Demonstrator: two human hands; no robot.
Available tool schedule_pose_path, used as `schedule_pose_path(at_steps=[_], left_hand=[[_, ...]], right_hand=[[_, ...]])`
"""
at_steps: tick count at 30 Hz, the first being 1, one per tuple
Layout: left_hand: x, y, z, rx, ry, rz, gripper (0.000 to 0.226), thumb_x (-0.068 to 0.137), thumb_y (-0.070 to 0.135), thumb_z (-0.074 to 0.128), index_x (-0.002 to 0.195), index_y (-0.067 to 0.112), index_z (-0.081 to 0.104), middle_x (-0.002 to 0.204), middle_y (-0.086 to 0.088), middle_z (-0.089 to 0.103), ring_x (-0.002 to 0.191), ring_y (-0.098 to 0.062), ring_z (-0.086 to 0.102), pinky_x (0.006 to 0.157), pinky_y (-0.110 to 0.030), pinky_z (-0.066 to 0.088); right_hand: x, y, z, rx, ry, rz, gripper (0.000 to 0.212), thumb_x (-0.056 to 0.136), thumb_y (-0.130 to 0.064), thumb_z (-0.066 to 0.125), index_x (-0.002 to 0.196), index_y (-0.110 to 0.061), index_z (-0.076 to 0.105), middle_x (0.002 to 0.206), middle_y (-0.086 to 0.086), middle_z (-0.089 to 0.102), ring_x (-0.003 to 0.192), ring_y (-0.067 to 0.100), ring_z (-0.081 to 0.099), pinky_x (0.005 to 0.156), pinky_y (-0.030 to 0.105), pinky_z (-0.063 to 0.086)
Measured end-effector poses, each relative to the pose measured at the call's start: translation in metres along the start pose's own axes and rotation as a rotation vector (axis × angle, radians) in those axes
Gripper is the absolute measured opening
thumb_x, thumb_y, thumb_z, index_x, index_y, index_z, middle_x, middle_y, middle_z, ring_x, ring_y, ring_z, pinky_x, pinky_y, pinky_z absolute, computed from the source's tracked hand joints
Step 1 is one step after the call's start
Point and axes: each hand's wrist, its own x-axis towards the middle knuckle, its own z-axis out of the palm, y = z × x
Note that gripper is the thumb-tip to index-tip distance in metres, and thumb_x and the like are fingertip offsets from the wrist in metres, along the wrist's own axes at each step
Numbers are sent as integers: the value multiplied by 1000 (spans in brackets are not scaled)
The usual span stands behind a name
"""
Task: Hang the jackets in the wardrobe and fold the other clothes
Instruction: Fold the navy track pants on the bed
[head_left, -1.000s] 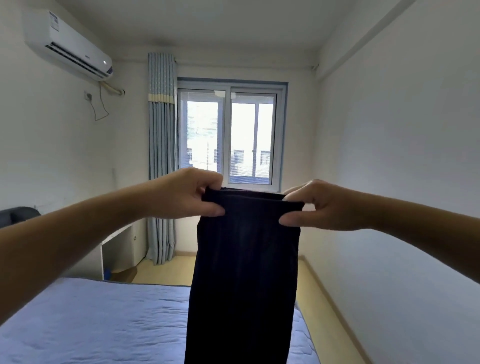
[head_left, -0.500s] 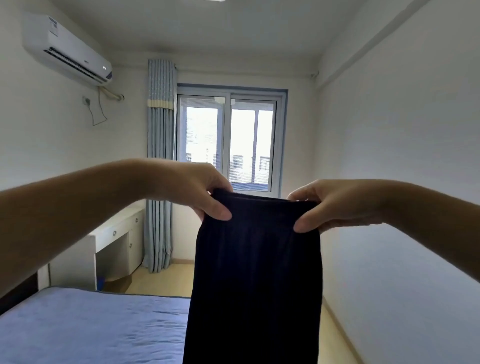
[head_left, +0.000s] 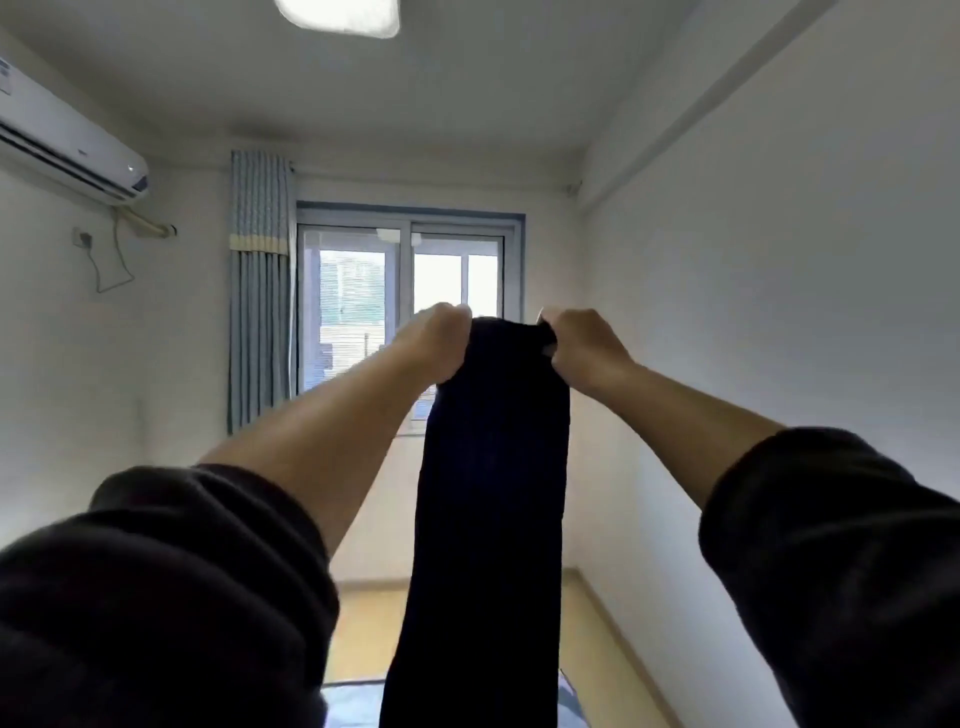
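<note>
**Two hands lift the dark garment higher**

Two dark sleeves (head_left: 171, 597) fill the nearest corners, pushed back from bare forearms that reach up and forward. Half a second ago the arms were roughly level and the bed covered the lower left; now they are raised, the view has tipped toward the ceiling, and only a strip of blue bed (head_left: 353, 704) shows at the bottom edge.

Between the arms hangs the dark garment (head_left: 493, 493), a long narrow panel with its long axis vertical, top edge up at the hands and lower end running out of view below. It looks narrower than before, with the hands closer together.

At the top, the left hand (head_left: 434, 345) is closed on the left corner and the right hand (head_left: 582, 348) on the right corner, fingers curled tight around bunched cloth.

Beyond them are the window (head_left: 405, 291), a striped curtain (head_left: 260, 291), the air conditioner (head_left: 67, 150) on the left wall and a ceiling light (head_left: 340, 15).
</note>
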Motion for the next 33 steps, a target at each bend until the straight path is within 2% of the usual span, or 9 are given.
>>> schedule_pose_path(at_steps=[3,6,11,13,18,21,23,26,33], left_hand=[[32,8,-41,17,115,68,11,89,0,47,99,5,44,70,-4,43,65,-22,47,49,-30,31],[33,11,-51,11,104,78,20,87,2,48,97,10,33,69,-4,41,57,-17,40,44,-28,25],[-1,13,-11,-75,-205,101,20,89,6,47,104,8,34,77,-8,48,62,-19,44,49,-28,34],[-26,18,16,-70,-346,113,20,90,10,48,105,10,34,77,-7,47,62,-18,43,50,-28,34],[-126,46,85,1,-682,152,22,91,17,49,109,6,43,87,-4,49,78,-23,48,67,-33,42],[-205,80,109,30,-850,167,17,88,16,49,99,4,51,88,-8,54,79,-26,50,65,-30,40],[-263,105,117,15,-958,162,17,86,16,49,94,3,56,85,-8,55,78,-26,50,63,-29,39],[-356,146,123,-43,-1077,132,13,84,16,52,90,5,55,88,-12,57,81,-29,53,64,-30,39],[-553,226,103,-213,-1262,60,23,79,18,62,99,7,61,100,-13,65,92,-31,59,68,-28,39]], right_hand=[[35,-4,-38,-63,131,-38,14,89,-2,56,102,-5,56,94,14,59,81,29,53,68,30,38],[38,-2,-46,-69,127,-53,17,88,-1,57,104,-5,53,95,14,59,81,29,54,68,31,41],[-3,9,-20,-26,-84,-11,15,89,-5,57,103,-9,55,98,9,57,86,26,55,72,34,48],[-34,17,-2,-28,-198,4,15,89,-5,58,102,-11,55,97,8,57,84,24,56,67,31,46],[-153,42,50,43,-482,-15,15,85,-6,64,95,-11,54,96,11,60,85,28,58,70,34,48],[-242,57,74,64,-618,-5,19,83,-12,66,97,-12,55,97,11,62,89,30,59,75,38,52],[-305,64,83,90,-707,-11,18,82,-14,66,94,-14,53,94,9,61,87,29,58,71,36,50],[-402,71,83,104,-847,-54,19,83,-16,65,99,-14,54,98,9,61,87,29,57,64,30,39],[-603,63,41,238,-1083,-83,24,77,-14,63,100,-13,57,100,11,65,92,29,60,64,29,38]])
